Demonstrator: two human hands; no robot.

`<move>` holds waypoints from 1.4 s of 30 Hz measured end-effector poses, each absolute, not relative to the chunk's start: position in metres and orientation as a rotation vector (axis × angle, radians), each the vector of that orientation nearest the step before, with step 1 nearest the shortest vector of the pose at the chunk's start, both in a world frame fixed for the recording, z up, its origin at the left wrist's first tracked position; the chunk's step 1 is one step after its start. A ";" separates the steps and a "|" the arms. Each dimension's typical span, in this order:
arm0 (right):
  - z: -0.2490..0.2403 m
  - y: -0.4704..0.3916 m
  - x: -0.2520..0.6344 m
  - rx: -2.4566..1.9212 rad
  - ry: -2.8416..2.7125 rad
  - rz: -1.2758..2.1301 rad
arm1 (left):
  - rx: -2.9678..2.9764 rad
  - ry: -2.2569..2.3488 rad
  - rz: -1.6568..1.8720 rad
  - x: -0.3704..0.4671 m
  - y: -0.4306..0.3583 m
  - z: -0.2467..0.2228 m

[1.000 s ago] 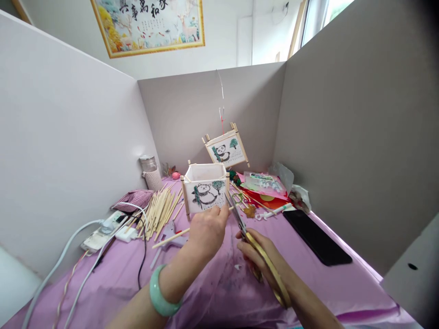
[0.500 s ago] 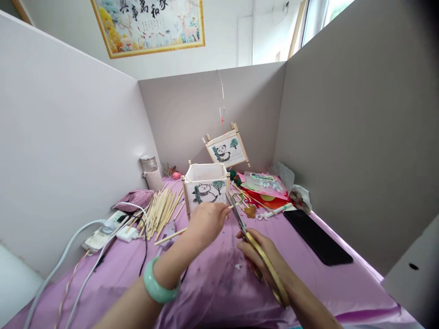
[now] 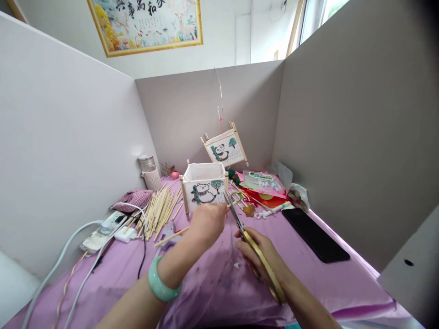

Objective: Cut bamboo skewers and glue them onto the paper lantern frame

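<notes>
Pinched in my left hand [image 3: 207,225] is a thin wooden stick [image 3: 173,236]. Its long end shows left of the wrist, and its short tip pokes out past the fingers on the right. My right hand [image 3: 259,253] grips gold-handled scissors [image 3: 262,265], whose blades point up and away from me beside that tip. Whether the blades touch the stick I cannot tell. Just behind my left hand stands a white box-shaped lantern [image 3: 207,189] with wooden corner posts and a panda drawing, its lower part hidden by the hand. A similar panda lantern [image 3: 226,150] hangs tilted on a wire behind it.
Loose wooden sticks [image 3: 159,208] lie in a pile at left, near a power strip [image 3: 99,235] with cables and a bottle [image 3: 149,173]. At right are a black phone [image 3: 315,235], a white pen [image 3: 277,209] and a plastic case [image 3: 264,182]. Grey panels [image 3: 343,137] enclose three sides.
The view has shifted slightly. My left hand has turned a little, with the stick still in it. The scissors stay beside the stick's tip, nearly unmoved.
</notes>
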State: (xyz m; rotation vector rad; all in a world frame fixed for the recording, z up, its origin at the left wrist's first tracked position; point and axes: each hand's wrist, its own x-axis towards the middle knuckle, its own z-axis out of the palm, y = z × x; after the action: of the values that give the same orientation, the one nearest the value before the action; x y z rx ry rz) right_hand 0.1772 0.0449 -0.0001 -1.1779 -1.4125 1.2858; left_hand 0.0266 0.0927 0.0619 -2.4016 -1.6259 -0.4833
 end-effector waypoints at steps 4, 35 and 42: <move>-0.008 0.047 0.177 -1.203 -1.449 1.227 | -2.850 -1.880 -0.788 0.014 0.105 0.074; -0.011 0.047 0.178 -1.199 -1.463 1.180 | -3.110 -2.177 -0.754 0.002 0.116 0.084; -0.007 0.045 0.178 -1.181 -1.433 1.274 | -2.365 -1.636 -0.631 0.021 0.090 0.062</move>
State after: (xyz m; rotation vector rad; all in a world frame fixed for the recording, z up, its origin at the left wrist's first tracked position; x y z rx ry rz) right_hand 0.1780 0.0453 -0.0068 -1.1813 -1.4331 1.2736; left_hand 0.0214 0.0899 0.0624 -2.3647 -1.6359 -0.6313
